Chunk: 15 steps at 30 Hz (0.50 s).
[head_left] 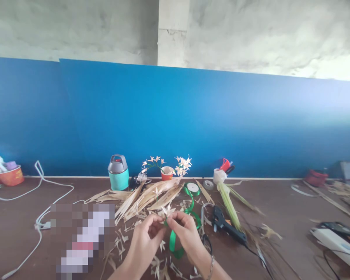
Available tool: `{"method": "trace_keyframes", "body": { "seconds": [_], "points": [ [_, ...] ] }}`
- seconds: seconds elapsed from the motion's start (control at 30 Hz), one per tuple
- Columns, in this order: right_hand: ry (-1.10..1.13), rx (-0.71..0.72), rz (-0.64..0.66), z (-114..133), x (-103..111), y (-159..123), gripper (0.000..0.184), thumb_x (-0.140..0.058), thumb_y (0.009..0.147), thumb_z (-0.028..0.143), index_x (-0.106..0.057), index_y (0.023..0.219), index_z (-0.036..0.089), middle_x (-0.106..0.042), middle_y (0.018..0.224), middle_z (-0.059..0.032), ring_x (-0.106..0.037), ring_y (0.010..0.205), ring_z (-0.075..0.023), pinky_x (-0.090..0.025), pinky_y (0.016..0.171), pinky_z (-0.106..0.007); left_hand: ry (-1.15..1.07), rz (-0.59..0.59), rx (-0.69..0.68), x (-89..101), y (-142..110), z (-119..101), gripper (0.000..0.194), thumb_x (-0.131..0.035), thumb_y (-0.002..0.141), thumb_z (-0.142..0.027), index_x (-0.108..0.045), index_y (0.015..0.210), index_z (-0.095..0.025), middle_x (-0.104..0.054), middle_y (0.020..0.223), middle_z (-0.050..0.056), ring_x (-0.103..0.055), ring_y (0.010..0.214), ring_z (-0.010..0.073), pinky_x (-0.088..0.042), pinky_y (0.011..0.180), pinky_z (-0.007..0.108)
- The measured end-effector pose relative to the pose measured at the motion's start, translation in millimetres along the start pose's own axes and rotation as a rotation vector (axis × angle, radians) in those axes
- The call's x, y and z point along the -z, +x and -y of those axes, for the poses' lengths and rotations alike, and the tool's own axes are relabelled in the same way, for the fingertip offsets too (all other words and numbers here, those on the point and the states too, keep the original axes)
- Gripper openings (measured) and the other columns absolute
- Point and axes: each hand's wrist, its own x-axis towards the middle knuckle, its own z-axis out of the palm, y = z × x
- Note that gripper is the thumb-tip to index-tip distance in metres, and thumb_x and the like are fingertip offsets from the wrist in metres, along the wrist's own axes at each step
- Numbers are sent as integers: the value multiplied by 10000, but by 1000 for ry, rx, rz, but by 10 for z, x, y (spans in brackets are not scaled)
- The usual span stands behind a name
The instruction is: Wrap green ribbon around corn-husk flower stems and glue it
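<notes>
A small pale flower of dried corn husk [167,210] stands upright between my fingertips, with a bit of green at its base. My left hand [146,242] is closed in a pinch at the flower's base, which the fingers partly hide. Close against it, my right hand [189,238] pinches the green ribbon [175,247] at the same spot. The ribbon loops below and behind my right hand and runs back to its spool [193,189]. Under the hands, loose husk flowers and scraps [156,264] lie scattered on the brown table [87,268].
Dried husks [151,198] lie ahead, before a red cup [167,174] with flower sprays. A teal jug [118,175] stands left of it. On the right are a black glue gun [227,227] with its cord and green stalks [230,206]. A white cable [40,210] curls at left.
</notes>
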Motion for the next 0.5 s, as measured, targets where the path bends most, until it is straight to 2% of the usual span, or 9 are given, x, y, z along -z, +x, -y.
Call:
{"method": "trace_keyframes", "body": {
  "seconds": [0.13, 0.23, 0.37, 0.5],
  "points": [
    [-27, 12, -11, -53, -15, 0, 243, -677, 651, 368, -585, 573, 157, -525, 552, 16, -440, 538, -115, -345, 531, -222, 181, -117, -199, 2, -50, 35, 52, -637, 729, -256, -671, 720, -218, -663, 641, 27, -583, 574, 161, -440, 585, 223],
    [-66, 38, -24, -96, -13, 6, 217, -662, 665, 341, -587, 585, 155, -536, 559, 13, -450, 551, -119, -356, 540, -220, 222, -120, -251, 9, -62, 55, 96, -587, 765, -264, -670, 748, -220, -681, 691, 34, -599, 610, 168, -456, 613, 230],
    [-75, 58, -14, -130, -1, 18, 201, -664, 671, 338, -614, 617, 151, -578, 602, -11, -491, 583, -135, -386, 562, -228, 143, -74, -118, 6, -39, 46, 168, -561, 789, -329, -657, 769, -192, -671, 693, 38, -579, 561, 152, -445, 529, 214],
    [-29, 48, -36, -120, -8, 21, 202, -710, 629, 339, -629, 608, 155, -594, 610, -14, -505, 578, -134, -398, 567, -228, -83, 4, 118, -13, -2, 21, 253, -596, 760, -406, -642, 787, -159, -595, 532, 0, -484, 417, 106, -344, 387, 183]
  ]
}}
